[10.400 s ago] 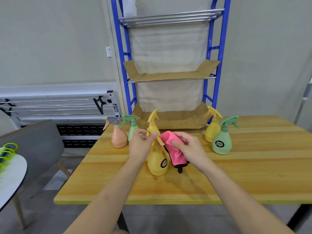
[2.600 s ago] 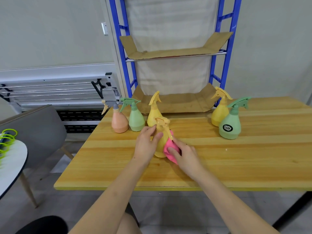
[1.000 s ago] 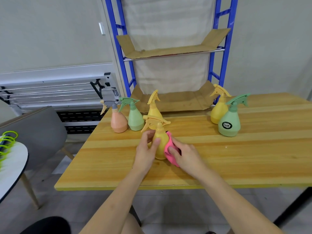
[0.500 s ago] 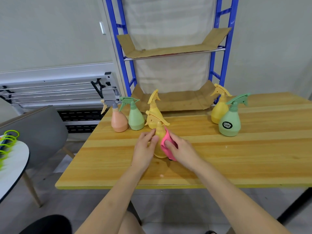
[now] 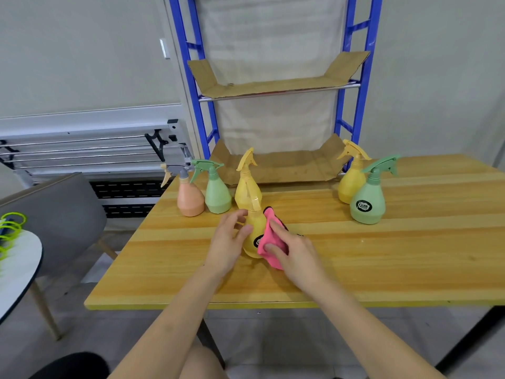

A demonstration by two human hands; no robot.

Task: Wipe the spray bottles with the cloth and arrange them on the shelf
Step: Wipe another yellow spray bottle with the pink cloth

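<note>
Our left hand (image 5: 228, 242) grips a pear-shaped yellow plastic spray bottle (image 5: 252, 233) while our right hand (image 5: 291, 248) presses a soft pink cloth (image 5: 269, 239) against it on the wood-grain table (image 5: 382, 255).

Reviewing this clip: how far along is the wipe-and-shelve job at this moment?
Done: nothing shelved; both cardboard-lined shelves hold no bottles. In hand: left hand steadies a yellow bottle while right hand presses the pink cloth against it. Left: all six bottles stand on the table, to be shelved.

Pink cloth (image 5: 269, 239), yellow bottle (image 5: 252, 231)
</note>
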